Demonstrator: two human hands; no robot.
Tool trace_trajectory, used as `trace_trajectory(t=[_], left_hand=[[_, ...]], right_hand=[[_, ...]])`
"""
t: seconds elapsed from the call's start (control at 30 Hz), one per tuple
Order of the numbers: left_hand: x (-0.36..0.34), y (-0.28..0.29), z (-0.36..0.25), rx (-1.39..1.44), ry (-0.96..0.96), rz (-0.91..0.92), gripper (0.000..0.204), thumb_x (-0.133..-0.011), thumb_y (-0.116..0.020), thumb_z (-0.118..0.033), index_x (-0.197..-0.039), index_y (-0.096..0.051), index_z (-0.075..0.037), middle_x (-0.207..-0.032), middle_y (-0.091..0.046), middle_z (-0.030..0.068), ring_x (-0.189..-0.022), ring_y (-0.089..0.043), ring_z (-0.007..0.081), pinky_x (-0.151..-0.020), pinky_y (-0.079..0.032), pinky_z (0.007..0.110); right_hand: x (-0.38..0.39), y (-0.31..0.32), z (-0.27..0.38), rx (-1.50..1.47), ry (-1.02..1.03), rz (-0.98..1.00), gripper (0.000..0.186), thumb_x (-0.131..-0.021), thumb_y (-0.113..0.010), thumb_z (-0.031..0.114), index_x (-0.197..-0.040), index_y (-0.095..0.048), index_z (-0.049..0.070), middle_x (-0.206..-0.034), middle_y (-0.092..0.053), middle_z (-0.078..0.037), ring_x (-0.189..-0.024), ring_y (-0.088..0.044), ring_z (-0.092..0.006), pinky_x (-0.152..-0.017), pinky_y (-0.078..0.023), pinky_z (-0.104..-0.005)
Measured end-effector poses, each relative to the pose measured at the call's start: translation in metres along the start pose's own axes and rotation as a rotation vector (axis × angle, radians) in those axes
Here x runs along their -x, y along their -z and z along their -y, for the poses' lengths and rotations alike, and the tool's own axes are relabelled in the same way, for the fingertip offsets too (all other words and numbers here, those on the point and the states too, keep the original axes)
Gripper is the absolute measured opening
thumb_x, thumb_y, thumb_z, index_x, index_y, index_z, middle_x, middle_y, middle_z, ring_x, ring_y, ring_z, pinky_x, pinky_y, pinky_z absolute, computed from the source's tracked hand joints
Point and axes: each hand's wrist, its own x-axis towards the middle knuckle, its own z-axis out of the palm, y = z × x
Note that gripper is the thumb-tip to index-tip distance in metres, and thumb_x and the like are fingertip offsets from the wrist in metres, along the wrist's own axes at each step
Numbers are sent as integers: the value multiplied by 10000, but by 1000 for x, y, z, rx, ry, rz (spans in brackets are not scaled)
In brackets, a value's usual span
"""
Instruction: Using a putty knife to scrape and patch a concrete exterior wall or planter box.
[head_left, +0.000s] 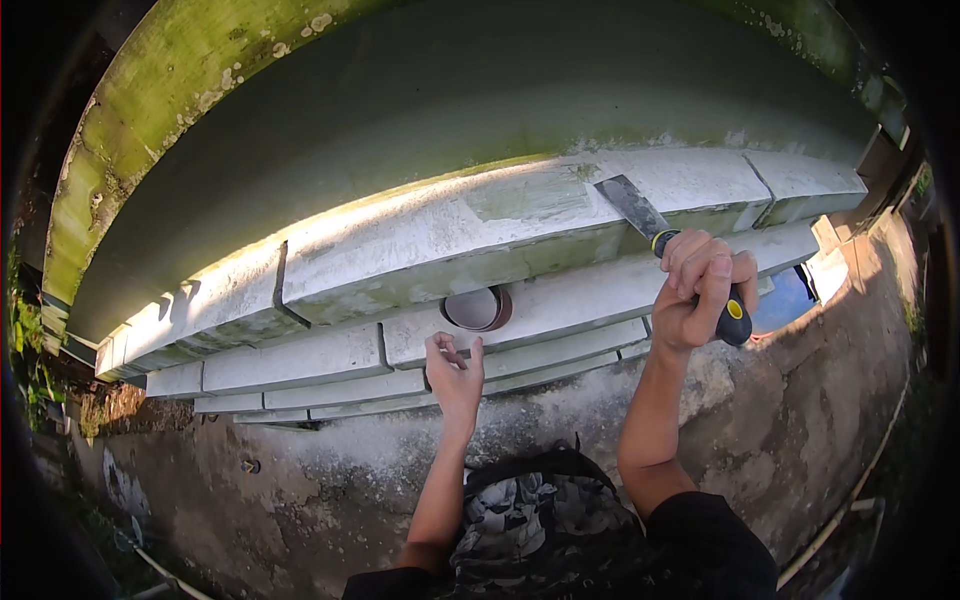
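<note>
My right hand (pixel 700 290) grips the black-and-yellow handle of a putty knife (pixel 630 205), whose metal blade angles up and left onto the top ledge (pixel 510 200), a white, patchy surface with greenish areas. My left hand (pixel 455 375) has curled fingers held apart, empty, just below a round container (pixel 475 309) of grey-white material with a dark reddish rim. That container sits on the lower white ledge (pixel 560 298), roughly in the middle of the view.
A green, mottled wall (pixel 140 130) curves over a darker recessed surface (pixel 420 90). Stepped ledges descend toward stained concrete ground (pixel 760 420). A blue object (pixel 780 305) lies at the right, plants grow at the far left, and a long pale pole runs along the lower right.
</note>
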Motion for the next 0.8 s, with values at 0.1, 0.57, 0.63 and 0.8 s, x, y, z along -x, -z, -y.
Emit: trace_trajectory(t=[0.1,0.57,0.63,0.8], left_hand=[[12,3,0,-41,154,158,503,-772,-840,-170,-1101,-496,-8,-879,-491,70,-628,-434,145,-618,-413,298],[-27,-43,-14,67,-179,-126,1178,-611,-942,-316,-1452,-209,61,-1461,-247,296,-1377,-283,409,-1128,-264,522],[-30,-51,-2,-77,-148,-189,1007,-619,-935,-299,-1376,-378,62,-1444,-346,285,-1347,-390,355,-1097,-333,487],[-45,-56,4,257,-188,-56,795,-641,-913,-257,-1254,-499,35,-1172,-606,199,-1077,-616,288,-953,-474,389]], right_hand=[[0,-6,2,47,-9,1,264,-997,-435,64,-761,-327,112,-546,-362,-7,-503,-362,-112,-528,-363,-310],[24,-7,3,100,34,-70,237,-982,-440,44,-766,-354,87,-544,-374,-19,-496,-385,-131,-532,-401,-341],[25,-14,8,166,31,-19,230,-977,-436,19,-765,-375,83,-550,-384,-26,-510,-389,-135,-545,-393,-344],[14,-19,12,186,28,-24,273,-959,-500,14,-727,-361,55,-541,-424,-50,-497,-416,-140,-501,-416,-347]])
